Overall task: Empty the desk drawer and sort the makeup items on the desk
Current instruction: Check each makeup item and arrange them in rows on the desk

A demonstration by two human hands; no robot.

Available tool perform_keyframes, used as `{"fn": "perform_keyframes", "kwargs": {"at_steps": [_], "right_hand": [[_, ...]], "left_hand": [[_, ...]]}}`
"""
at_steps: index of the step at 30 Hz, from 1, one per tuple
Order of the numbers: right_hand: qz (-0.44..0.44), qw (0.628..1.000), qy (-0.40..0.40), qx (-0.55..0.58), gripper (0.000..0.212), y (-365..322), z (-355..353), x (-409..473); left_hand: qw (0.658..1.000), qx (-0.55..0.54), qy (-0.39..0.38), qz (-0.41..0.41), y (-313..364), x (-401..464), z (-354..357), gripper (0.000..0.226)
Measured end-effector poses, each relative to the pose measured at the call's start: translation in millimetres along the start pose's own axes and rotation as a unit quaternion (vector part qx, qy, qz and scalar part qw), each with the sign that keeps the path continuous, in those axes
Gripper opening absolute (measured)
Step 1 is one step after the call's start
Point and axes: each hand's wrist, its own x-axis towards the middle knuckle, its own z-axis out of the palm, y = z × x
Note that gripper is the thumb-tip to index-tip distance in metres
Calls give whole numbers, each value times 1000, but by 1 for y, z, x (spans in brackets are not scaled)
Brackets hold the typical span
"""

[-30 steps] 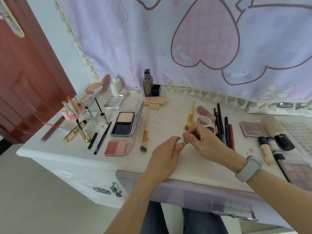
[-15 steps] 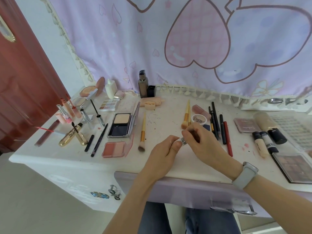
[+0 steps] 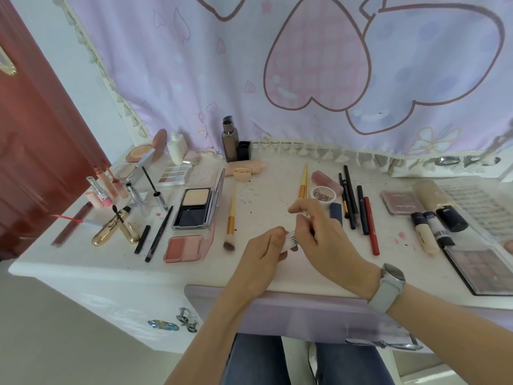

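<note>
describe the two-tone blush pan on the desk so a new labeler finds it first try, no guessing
Start at the open powder compact with the dark lower tray, left of centre on the white desk. Directly below it, near the front edge, lies the blush palette. It is the only clear-cased pan split into a coral half and a pale pink half.

Both hands crowd over the small white tube (image 3: 291, 242), so only a short stretch with black lettering shows, too small to read. The left hand (image 3: 262, 259) covers 1 end, the right hand (image 3: 319, 240) the other. The right hand also hides the bristle ends of the yellow brushes (image 3: 304, 182) behind it. The eyeshadow palette (image 3: 483, 269) runs off the right edge. The red door (image 3: 33, 151) is cut by the left edge. The drawer handle (image 3: 383, 343) is smeared with blur.
</note>
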Motion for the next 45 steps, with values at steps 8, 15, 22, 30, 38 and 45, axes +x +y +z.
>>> {"fn": "perform_keyframes", "kwargs": {"at_steps": [8,15,22,30,38,45], "right_hand": [[-52,995,-56,-69,28,12,-19,2],[16,996,-65,-52,8,6,-28,3],[15,988,-89,-126,13,9,-25,2],[7,981,-116,-154,17,7,-31,1],[-11,960,-159,-230,24,7,-63,-3],[91,980,-26,-175,24,27,-82,-10]], "left_hand": [[999,-3,39,5,-5,5,2,43],[997,62,38,18,-6,4,2,48],[995,94,23,16,-8,2,3,53],[995,99,19,8,-9,3,3,49],[993,120,9,17,-13,5,4,33],[1000,1,18,-23,-7,9,1,24]]}}
